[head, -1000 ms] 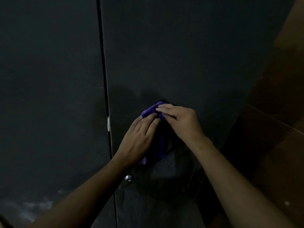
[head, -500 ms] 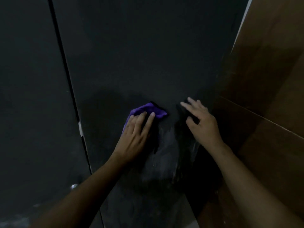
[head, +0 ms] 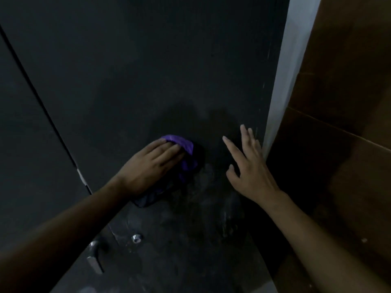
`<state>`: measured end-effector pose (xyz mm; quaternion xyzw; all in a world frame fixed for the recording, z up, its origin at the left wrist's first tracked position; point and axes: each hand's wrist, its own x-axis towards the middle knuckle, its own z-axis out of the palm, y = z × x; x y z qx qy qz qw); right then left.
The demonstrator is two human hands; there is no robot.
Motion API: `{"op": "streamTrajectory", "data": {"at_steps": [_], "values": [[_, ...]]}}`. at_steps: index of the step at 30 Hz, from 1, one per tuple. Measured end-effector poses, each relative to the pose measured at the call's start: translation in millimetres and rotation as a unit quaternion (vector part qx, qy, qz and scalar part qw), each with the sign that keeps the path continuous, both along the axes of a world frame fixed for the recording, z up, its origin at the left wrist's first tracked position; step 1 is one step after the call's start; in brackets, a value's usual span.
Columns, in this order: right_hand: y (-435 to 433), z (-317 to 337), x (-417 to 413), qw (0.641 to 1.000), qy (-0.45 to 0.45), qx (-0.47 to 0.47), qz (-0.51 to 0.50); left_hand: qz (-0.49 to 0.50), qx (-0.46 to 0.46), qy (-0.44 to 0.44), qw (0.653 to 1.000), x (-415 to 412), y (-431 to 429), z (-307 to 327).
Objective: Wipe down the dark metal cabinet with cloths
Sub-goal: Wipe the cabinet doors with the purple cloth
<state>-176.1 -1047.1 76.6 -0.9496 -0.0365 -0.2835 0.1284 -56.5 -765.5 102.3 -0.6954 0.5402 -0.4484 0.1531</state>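
- While the left hand (head: pixel 150 168) presses the purple cloth (head: pixel 184 146) with straight fingers against the dark cabinet door (head: pixel 158 70), the cloth sits mid-panel.
- The right hand (head: pixel 250 168), fingers straight and spread, holds nothing near the door's right edge.
- A metal handle (head: pixel 95 259) sits lower left.

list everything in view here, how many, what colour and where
cabinet: one, dark grey, two door panels filling most of the view
cloth: one, purple, on the right-hand panel under the left hand
handle: one, silver, lower left
round fitting: one, silver, just right of the handle
edge strip: one, pale grey, along the cabinet's right side
wall: one, brown, far right
left hand: fingers straight, pressing the cloth
right hand: fingers spread, empty, near the cabinet's right edge
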Motion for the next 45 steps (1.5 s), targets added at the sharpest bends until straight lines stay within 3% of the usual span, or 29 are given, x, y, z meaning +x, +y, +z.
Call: {"op": "streamTrajectory", "data": {"at_steps": [5,9,13,19,26,34,42,45], "values": [[-1,-12,13,0.999,-0.032,0.004,0.020,0.033,-0.078,0.048,0.995,-13,-39,-8],[-11,-18,20,0.999,-0.011,-0.038,0.003,0.072,0.058,0.032,0.995,-19,-52,-45],[-17,-25,25,0.991,-0.064,-0.109,-0.043,0.077,0.137,0.009,0.988,-23,-32,-67],[-27,-32,33,0.976,-0.107,-0.178,-0.062,0.029,0.097,0.014,0.995,-11,11,-35],[-35,-38,42,0.964,-0.178,-0.183,-0.069,0.048,-0.068,0.009,0.997,-15,-48,-44],[-45,-42,51,0.955,-0.219,-0.193,-0.057,0.014,0.074,-0.016,0.997,-8,-25,-74],[-44,-47,55,0.966,-0.209,-0.150,-0.021,0.009,-0.108,0.021,0.994,-12,-75,-58],[-50,-47,56,0.960,-0.229,-0.161,-0.025,-0.012,-0.048,0.003,0.999,-9,-86,-78]]}}
